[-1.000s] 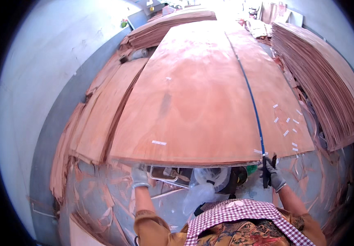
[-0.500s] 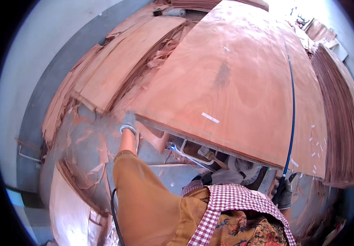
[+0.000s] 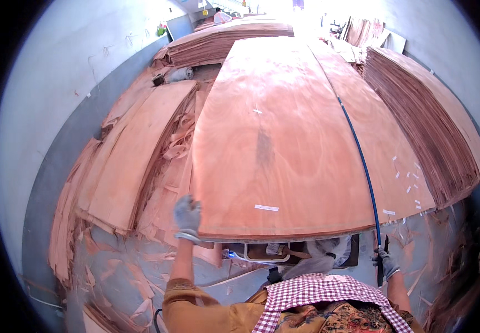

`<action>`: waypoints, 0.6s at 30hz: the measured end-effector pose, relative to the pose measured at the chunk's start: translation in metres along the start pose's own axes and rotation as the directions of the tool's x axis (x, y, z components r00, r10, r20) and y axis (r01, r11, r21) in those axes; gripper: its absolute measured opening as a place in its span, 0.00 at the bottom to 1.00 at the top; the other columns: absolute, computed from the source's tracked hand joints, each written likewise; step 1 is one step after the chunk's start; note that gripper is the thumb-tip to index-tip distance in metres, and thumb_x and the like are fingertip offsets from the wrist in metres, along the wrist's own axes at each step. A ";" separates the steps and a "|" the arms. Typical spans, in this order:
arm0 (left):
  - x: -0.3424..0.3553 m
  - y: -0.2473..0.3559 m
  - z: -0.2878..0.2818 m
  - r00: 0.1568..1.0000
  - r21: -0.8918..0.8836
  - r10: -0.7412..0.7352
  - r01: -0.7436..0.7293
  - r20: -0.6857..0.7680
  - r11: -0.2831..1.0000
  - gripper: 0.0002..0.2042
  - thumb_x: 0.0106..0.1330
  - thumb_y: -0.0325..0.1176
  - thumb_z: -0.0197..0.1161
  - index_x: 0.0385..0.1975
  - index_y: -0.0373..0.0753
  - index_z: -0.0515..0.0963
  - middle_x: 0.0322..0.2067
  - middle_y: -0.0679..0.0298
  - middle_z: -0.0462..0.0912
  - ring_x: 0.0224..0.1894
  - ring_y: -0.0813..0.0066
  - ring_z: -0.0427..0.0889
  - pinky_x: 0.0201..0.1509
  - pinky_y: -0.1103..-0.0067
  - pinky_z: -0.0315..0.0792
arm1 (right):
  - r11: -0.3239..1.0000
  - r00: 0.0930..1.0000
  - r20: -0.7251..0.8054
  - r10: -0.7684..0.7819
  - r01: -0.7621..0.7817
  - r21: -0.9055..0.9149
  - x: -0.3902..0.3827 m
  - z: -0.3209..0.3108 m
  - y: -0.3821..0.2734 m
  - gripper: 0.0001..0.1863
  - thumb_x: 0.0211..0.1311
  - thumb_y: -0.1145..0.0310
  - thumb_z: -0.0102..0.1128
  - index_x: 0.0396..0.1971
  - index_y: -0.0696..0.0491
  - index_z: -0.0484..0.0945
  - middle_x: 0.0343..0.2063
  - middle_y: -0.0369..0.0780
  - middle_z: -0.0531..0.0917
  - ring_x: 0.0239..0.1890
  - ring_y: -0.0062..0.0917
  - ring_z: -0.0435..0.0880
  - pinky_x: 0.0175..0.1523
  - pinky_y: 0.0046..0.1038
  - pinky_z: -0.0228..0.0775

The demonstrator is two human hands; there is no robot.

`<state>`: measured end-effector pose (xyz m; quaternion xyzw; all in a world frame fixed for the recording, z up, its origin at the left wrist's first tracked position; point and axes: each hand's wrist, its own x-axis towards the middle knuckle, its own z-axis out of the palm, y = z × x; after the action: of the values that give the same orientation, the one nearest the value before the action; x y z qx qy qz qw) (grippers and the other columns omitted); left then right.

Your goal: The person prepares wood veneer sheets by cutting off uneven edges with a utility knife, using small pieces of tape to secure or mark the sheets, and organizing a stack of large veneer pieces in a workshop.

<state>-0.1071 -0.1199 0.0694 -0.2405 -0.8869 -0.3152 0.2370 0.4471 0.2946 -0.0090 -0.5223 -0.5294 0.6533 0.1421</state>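
A wide reddish wood veneer sheet [image 3: 301, 150] lies on top of a stack in front of me, with a narrower strip along its right side. My left hand [image 3: 187, 217], in a grey glove, is just beside the sheet's left edge near the front corner. Its fingers are bent but blurred, and whether they touch the edge I cannot tell. At the front right, my gloved right hand [image 3: 386, 263] is closed round the black handle of a long thin blue rod [image 3: 362, 155]. The rod lies lengthwise over the sheet. A dark pointed piece sticks up beside that hand.
Veneer stacks stand at left [image 3: 134, 161], right [image 3: 423, 122] and far back [image 3: 229, 41]. Torn veneer scraps [image 3: 176, 144] fill the left gap and litter the floor. Under the front edge are a white metal frame [image 3: 245, 252] and a brush [image 3: 276, 249]. A person [image 3: 221, 16] is far off.
The view has swung up and levelled, showing more of the far room. My left hand has moved from the sheet's front left corner to beside its left edge. The right hand still holds the rod.
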 end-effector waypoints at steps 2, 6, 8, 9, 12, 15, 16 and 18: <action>0.010 0.055 0.010 0.977 -0.161 0.160 -0.136 0.141 0.977 0.11 0.48 0.28 0.63 0.32 0.34 0.77 0.31 0.53 0.79 0.35 0.53 0.78 0.42 0.67 0.72 | 0.996 0.993 -0.102 -0.062 0.055 -0.069 -0.006 0.008 -0.006 0.18 0.63 0.54 0.54 0.36 0.57 0.75 0.17 0.37 0.77 0.16 0.20 0.75 0.20 0.21 0.68; 0.006 0.147 0.070 0.859 -0.380 0.476 -0.384 0.186 0.842 0.07 0.50 0.30 0.58 0.27 0.35 0.75 0.33 0.53 0.79 0.36 0.54 0.78 0.42 0.67 0.72 | 0.974 0.966 -0.189 -0.176 0.144 -0.176 -0.028 0.048 -0.026 0.12 0.59 0.61 0.59 0.28 0.55 0.74 0.14 0.34 0.73 0.12 0.16 0.70 0.16 0.19 0.63; -0.002 0.178 0.094 0.746 -0.347 0.545 -0.431 0.382 0.833 0.09 0.51 0.33 0.58 0.28 0.34 0.75 0.41 0.53 0.79 0.43 0.54 0.77 0.47 0.67 0.71 | 0.956 0.961 -0.173 -0.215 0.171 -0.237 -0.051 0.072 -0.040 0.10 0.58 0.64 0.61 0.27 0.55 0.73 0.14 0.32 0.72 0.12 0.15 0.69 0.15 0.19 0.62; -0.007 0.191 0.103 0.707 -0.330 0.532 -0.419 0.466 0.846 0.09 0.51 0.34 0.58 0.27 0.34 0.74 0.40 0.54 0.78 0.44 0.55 0.76 0.48 0.67 0.70 | 0.948 0.961 -0.152 -0.232 0.189 -0.254 -0.057 0.077 -0.037 0.09 0.57 0.65 0.61 0.27 0.55 0.73 0.14 0.32 0.72 0.12 0.15 0.69 0.15 0.18 0.62; -0.020 0.210 0.131 0.590 -0.276 0.529 -0.467 0.611 0.840 0.11 0.53 0.38 0.59 0.26 0.35 0.74 0.38 0.55 0.78 0.44 0.55 0.76 0.49 0.67 0.69 | 0.960 0.974 -0.096 -0.203 0.179 -0.217 -0.079 0.097 -0.030 0.07 0.57 0.67 0.61 0.26 0.54 0.73 0.13 0.31 0.72 0.13 0.14 0.69 0.15 0.18 0.60; -0.015 0.226 0.114 0.371 -0.374 0.577 -0.490 0.728 0.787 0.16 0.57 0.45 0.60 0.26 0.36 0.74 0.36 0.54 0.78 0.41 0.54 0.77 0.45 0.65 0.70 | 0.981 0.992 -0.010 -0.124 0.122 -0.148 -0.104 0.104 -0.028 0.06 0.56 0.68 0.62 0.26 0.52 0.74 0.15 0.30 0.72 0.14 0.13 0.69 0.18 0.17 0.59; -0.017 0.228 0.108 0.444 -0.394 0.542 -0.386 0.714 0.834 0.17 0.57 0.46 0.60 0.26 0.36 0.74 0.36 0.53 0.79 0.40 0.53 0.78 0.44 0.65 0.71 | 0.980 0.998 0.003 -0.068 0.067 -0.186 -0.117 0.107 -0.026 0.05 0.57 0.69 0.62 0.26 0.52 0.74 0.15 0.30 0.72 0.16 0.13 0.69 0.19 0.18 0.60; -0.004 0.230 0.096 0.613 -0.413 0.476 -0.254 0.630 0.874 0.18 0.58 0.47 0.61 0.29 0.35 0.75 0.35 0.51 0.79 0.38 0.50 0.78 0.42 0.64 0.72 | 0.971 1.000 0.028 0.010 -0.003 -0.237 -0.131 0.117 -0.026 0.04 0.57 0.70 0.61 0.26 0.52 0.76 0.17 0.29 0.72 0.18 0.12 0.69 0.22 0.18 0.61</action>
<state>0.0024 0.1011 0.1038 -0.5522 -0.7840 -0.2638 -0.1040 0.3941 0.1450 0.0701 -0.5277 -0.6040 0.5932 0.0688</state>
